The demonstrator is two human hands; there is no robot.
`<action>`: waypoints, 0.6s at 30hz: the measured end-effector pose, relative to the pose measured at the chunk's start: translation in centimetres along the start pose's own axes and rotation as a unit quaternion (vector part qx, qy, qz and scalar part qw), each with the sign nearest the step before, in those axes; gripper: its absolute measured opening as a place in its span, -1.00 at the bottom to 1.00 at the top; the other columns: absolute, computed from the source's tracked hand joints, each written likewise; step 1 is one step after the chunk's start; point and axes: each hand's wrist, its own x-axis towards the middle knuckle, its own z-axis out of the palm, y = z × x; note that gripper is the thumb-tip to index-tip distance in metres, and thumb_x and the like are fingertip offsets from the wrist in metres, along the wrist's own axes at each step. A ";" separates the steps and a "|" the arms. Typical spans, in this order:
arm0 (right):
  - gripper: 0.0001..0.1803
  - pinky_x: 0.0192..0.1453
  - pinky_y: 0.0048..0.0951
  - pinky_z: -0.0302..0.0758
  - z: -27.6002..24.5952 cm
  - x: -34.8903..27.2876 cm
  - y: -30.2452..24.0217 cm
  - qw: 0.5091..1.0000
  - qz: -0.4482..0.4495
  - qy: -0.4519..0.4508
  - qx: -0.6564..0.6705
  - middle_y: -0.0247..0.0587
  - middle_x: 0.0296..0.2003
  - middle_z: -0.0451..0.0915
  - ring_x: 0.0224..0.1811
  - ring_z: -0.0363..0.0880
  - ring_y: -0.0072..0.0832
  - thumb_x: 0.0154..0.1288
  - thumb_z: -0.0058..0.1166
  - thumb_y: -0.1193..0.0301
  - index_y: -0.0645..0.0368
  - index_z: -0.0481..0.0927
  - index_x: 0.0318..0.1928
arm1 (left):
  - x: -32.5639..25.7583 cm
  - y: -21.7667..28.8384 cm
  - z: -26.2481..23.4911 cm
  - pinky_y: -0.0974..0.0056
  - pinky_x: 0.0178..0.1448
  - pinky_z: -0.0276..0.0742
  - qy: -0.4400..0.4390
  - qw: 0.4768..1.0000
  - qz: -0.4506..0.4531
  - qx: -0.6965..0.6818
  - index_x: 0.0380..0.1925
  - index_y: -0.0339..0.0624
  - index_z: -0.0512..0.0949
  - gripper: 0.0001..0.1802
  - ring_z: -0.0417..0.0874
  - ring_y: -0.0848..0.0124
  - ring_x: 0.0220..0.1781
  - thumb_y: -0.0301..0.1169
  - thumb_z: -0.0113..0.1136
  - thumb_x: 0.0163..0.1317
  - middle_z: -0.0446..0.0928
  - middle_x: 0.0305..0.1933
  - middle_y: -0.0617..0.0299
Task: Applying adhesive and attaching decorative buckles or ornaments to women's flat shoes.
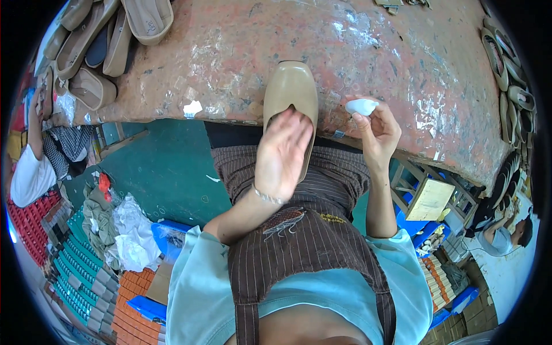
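Note:
A beige square-toed slip-on shoe [291, 86] lies with its toe on the worn table edge and its heel toward my lap. My left hand [280, 158] is at the shoe's opening, palm showing, fingers stretched out and slightly blurred. The fingertips overlap the opening; whether they press on the insole I cannot tell. Between the thumb and fingers of my right hand [379, 132] is a small, smooth white wad [361, 106], held just right of the shoe. Its material is unclear.
Several beige shoes [95, 89] are piled at the table's [218, 52] left end. More shoes [506, 75] line the right side. A white scrap [192, 109] sticks near the front edge. One person [34, 167] is at far left, another [503, 236] at far right.

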 end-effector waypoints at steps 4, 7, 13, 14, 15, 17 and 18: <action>-0.79 -0.06 -0.43 0.50 0.3 0.4 0.4 0.998 -0.043 -0.012 -0.049 -0.19 -0.22 0.63 -0.21 0.58 -0.50 0.17 0.16 0.56 0.32 0.56 -0.16 | 6.2 1.8 -0.2 0.27 0.16 0.39 -0.131 0.987 0.036 -0.080 -0.23 -0.29 0.42 -0.83 0.49 0.39 0.00 -0.66 0.03 0.15 0.47 -0.07 0.19; -0.81 -0.11 -0.43 0.51 1.0 0.5 -1.0 0.998 -0.002 0.005 -0.070 -0.19 -0.29 0.64 -0.28 0.57 -0.51 0.16 0.17 0.56 0.32 0.58 -0.19 | 7.2 1.8 0.8 0.32 0.02 0.40 -0.167 0.979 0.003 -0.112 -0.39 -0.27 0.36 -0.85 0.47 0.44 -0.16 -0.74 -0.03 0.10 0.42 -0.23 0.23; -0.77 -0.22 -0.42 0.49 0.3 0.3 -1.4 0.958 -0.082 -0.067 -0.265 -0.15 -0.36 0.61 -0.35 0.56 -0.37 0.05 0.22 0.57 0.29 0.59 -0.22 | 1.5 -1.5 -1.8 0.25 0.20 0.29 -0.208 0.976 -0.022 -0.056 -0.10 -0.39 0.32 -0.61 0.38 0.38 -0.11 -0.80 -0.12 -0.01 0.31 -0.22 0.19; -0.77 -0.22 -0.42 0.49 0.5 0.2 -1.7 0.958 -0.075 -0.068 -0.267 -0.15 -0.36 0.61 -0.35 0.56 -0.37 0.05 0.22 0.57 0.29 0.59 -0.22 | 1.1 -1.7 -2.0 0.22 0.32 0.22 -0.170 0.985 -0.013 -0.041 0.07 -0.44 0.25 -0.49 0.36 0.33 0.11 -0.80 -0.12 0.02 0.35 -0.04 0.16; -0.78 -0.26 -0.44 0.51 0.8 0.2 -2.0 0.959 -0.059 -0.084 -0.263 -0.14 -0.36 0.60 -0.34 0.56 -0.39 0.07 0.19 0.58 0.29 0.58 -0.21 | 1.1 -1.8 -2.2 0.22 0.32 0.22 -0.165 0.985 -0.015 -0.044 0.07 -0.44 0.25 -0.49 0.36 0.33 0.11 -0.80 -0.12 0.02 0.35 -0.04 0.16; -0.78 -0.30 -0.47 0.53 0.7 -0.1 -2.0 0.959 -0.039 -0.103 -0.260 -0.13 -0.36 0.59 -0.32 0.55 -0.42 0.09 0.17 0.59 0.29 0.58 -0.19 | 1.4 -2.0 -2.5 0.20 0.36 0.20 -0.202 0.979 0.001 -0.031 0.05 -0.44 0.25 -0.52 0.32 0.29 0.22 -0.79 -0.12 0.04 0.34 0.07 0.10; -0.77 -0.31 -0.46 0.52 0.7 0.1 -1.6 0.947 -0.079 -0.120 -0.287 -0.13 -0.36 0.58 -0.33 0.55 -0.39 0.07 0.18 0.59 0.30 0.58 -0.19 | 1.5 -2.0 -2.5 0.20 0.36 0.21 -0.193 0.981 0.001 -0.037 0.09 -0.45 0.22 -0.50 0.33 0.28 0.21 -0.79 -0.13 0.07 0.34 0.09 0.07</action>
